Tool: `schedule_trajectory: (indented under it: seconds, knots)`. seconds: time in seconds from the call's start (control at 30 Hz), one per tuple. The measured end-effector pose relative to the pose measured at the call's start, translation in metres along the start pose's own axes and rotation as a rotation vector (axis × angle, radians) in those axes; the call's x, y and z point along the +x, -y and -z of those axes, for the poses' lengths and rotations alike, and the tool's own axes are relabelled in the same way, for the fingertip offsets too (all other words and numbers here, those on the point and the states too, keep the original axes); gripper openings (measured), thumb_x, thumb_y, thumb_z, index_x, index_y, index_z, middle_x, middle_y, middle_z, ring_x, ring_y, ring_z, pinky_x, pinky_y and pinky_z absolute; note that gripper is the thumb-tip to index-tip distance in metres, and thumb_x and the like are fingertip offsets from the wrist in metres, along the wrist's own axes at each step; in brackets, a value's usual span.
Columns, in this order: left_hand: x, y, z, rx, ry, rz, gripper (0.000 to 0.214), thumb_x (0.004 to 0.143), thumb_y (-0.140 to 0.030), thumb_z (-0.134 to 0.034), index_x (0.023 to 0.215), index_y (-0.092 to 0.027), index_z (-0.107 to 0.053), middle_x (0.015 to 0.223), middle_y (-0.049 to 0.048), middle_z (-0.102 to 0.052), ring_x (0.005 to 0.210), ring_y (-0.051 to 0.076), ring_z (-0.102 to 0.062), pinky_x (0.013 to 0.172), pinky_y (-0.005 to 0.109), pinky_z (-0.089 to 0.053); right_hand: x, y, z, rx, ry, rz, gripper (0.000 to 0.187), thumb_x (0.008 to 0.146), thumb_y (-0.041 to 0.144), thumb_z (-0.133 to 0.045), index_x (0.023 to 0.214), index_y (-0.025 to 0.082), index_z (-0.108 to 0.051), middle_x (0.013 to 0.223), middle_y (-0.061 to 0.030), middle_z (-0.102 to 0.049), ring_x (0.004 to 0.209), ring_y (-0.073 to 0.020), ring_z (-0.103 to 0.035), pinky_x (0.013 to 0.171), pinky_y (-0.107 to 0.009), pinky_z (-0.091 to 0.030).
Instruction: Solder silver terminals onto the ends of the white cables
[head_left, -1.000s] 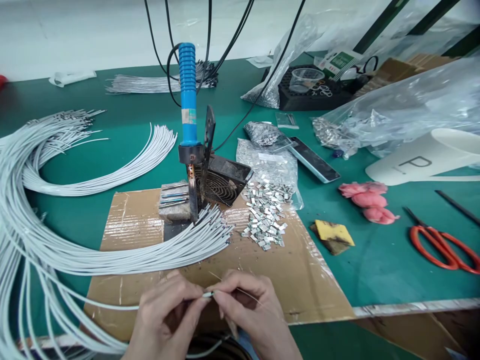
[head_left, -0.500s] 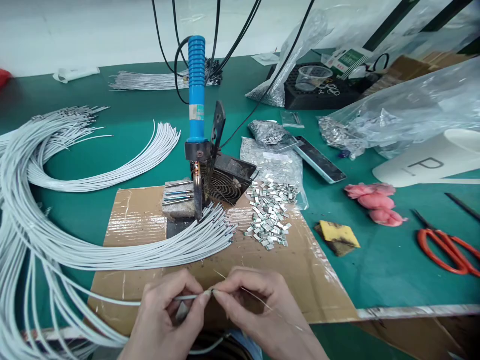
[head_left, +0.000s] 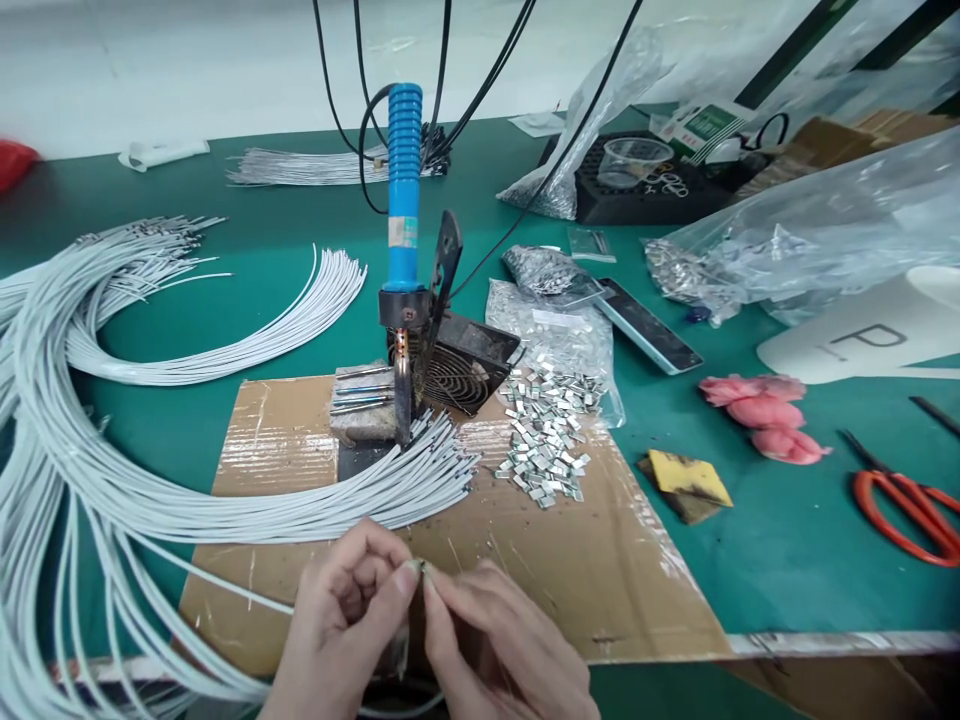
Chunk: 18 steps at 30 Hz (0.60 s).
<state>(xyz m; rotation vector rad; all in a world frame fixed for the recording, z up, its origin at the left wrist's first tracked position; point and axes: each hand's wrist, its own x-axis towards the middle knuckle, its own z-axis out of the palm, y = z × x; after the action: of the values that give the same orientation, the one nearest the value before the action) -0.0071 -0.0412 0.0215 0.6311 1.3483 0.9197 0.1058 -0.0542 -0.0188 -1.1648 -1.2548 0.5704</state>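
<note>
My left hand [head_left: 349,625] is closed around a white cable [head_left: 251,597] near its end, which points right. Thumb and forefinger pinch it in front of the cardboard's near part. Fingertips of my right hand [head_left: 502,635] meet the left ones in a pinch at the cable's small dark tip; details there are mostly hidden. Below the left fingers a small shiny piece [head_left: 399,650] shows, too unclear to name. Just beyond my hands, a thick bundle of white cables [head_left: 300,515] lies across the cardboard [head_left: 600,570].
A blue-handled soldering iron [head_left: 405,190] stands upright beyond the bundle, beside a dark fan [head_left: 465,365]. Small metal pieces [head_left: 544,450] are heaped to its right. Farther right lie a phone [head_left: 651,325], a yellow sponge [head_left: 686,480], pink cloth [head_left: 772,415] and red-handled scissors [head_left: 907,515].
The right hand has turned, its fingers now pointing more upward at the cable tip. The thin wire seen across it before is now mostly out of sight. The view has shifted slightly.
</note>
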Motion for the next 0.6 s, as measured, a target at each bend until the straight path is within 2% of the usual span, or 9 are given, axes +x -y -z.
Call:
schedule_trajectory:
  seconds: [0.07, 0.13, 0.23, 0.3, 0.37, 0.5, 0.57, 0.6]
  knots:
    - [0.002, 0.000, 0.001, -0.044, -0.004, 0.002, 0.056, 0.069, -0.067, -0.087, 0.076, -0.017, -0.063, 0.053, -0.0101, -0.043, 0.047, 0.006, -0.025, 0.047, 0.018, -0.018, 0.006, -0.003, 0.005, -0.023, 0.059, 0.071, 0.037, 0.081, -0.003, -0.072, 0.098, 0.029, -0.078, 0.069, -0.0008, -0.072, 0.055, -0.0157, -0.060, 0.055, -0.030, -0.050]
    - [0.003, -0.001, 0.001, -0.043, -0.031, -0.025, 0.057, 0.067, -0.066, -0.089, 0.074, -0.015, -0.064, 0.053, -0.0090, -0.045, 0.049, 0.006, -0.029, 0.049, 0.018, -0.022, 0.016, -0.006, 0.014, -0.007, 0.167, 0.081, 0.031, 0.085, 0.001, -0.071, 0.100, 0.027, -0.077, 0.071, -0.0011, -0.071, 0.057, -0.0151, -0.059, 0.056, -0.028, -0.050]
    - [0.002, -0.004, -0.001, -0.001, -0.071, -0.047, 0.049, 0.067, -0.055, -0.092, 0.070, -0.014, -0.065, 0.053, -0.0076, -0.047, 0.051, 0.007, -0.031, 0.051, 0.019, -0.021, 0.036, -0.007, 0.030, 0.014, 0.427, -0.021, 0.015, 0.095, 0.011, -0.063, 0.093, 0.022, -0.073, 0.073, -0.0018, -0.068, 0.063, -0.0151, -0.061, 0.059, -0.027, -0.048]
    - [0.001, -0.008, -0.003, 0.030, -0.082, -0.045, 0.037, 0.068, -0.042, -0.090, 0.068, -0.014, -0.065, 0.052, -0.0078, -0.046, 0.050, 0.007, -0.028, 0.050, 0.020, -0.018, 0.048, -0.006, 0.036, 0.018, 0.578, -0.099, 0.022, 0.101, 0.018, -0.055, 0.082, 0.020, -0.066, 0.071, -0.0008, -0.062, 0.064, -0.0145, -0.059, 0.058, -0.026, -0.045]
    - [-0.001, -0.010, -0.005, 0.058, -0.088, -0.036, 0.029, 0.068, -0.035, -0.086, 0.066, -0.015, -0.065, 0.051, -0.0080, -0.045, 0.050, 0.007, -0.027, 0.050, 0.021, -0.016, 0.056, -0.006, 0.037, 0.023, 0.660, -0.116, 0.027, 0.103, 0.020, -0.051, 0.076, 0.020, -0.057, 0.070, 0.0009, -0.055, 0.065, -0.0134, -0.055, 0.058, -0.025, -0.041]
    - [-0.002, -0.009, -0.006, 0.080, -0.095, -0.040, 0.022, 0.066, -0.029, -0.082, 0.064, -0.015, -0.065, 0.050, -0.0081, -0.044, 0.050, 0.008, -0.028, 0.051, 0.021, -0.017, 0.050, -0.009, 0.026, 0.035, 0.669, 0.028, 0.024, 0.100, 0.008, -0.047, 0.080, 0.021, -0.047, 0.075, 0.0023, -0.048, 0.071, -0.0133, -0.050, 0.063, -0.024, -0.038]
    - [0.000, -0.008, -0.007, 0.054, -0.094, -0.042, 0.022, 0.066, -0.029, -0.082, 0.064, -0.015, -0.066, 0.049, -0.0086, -0.043, 0.049, 0.007, -0.029, 0.052, 0.021, -0.018, 0.040, -0.011, 0.019, 0.043, 0.592, 0.069, 0.024, 0.099, 0.005, -0.044, 0.082, 0.022, -0.045, 0.076, 0.0025, -0.046, 0.072, -0.0137, -0.048, 0.064, -0.025, -0.037]
    - [0.001, -0.007, -0.008, 0.034, -0.094, -0.034, 0.022, 0.066, -0.029, -0.083, 0.063, -0.015, -0.066, 0.049, -0.0090, -0.043, 0.049, 0.007, -0.028, 0.051, 0.021, -0.018, 0.033, -0.012, 0.015, 0.060, 0.535, 0.040, 0.025, 0.101, 0.006, -0.043, 0.082, 0.022, -0.044, 0.076, 0.0027, -0.045, 0.071, -0.0136, -0.047, 0.063, -0.025, -0.037]
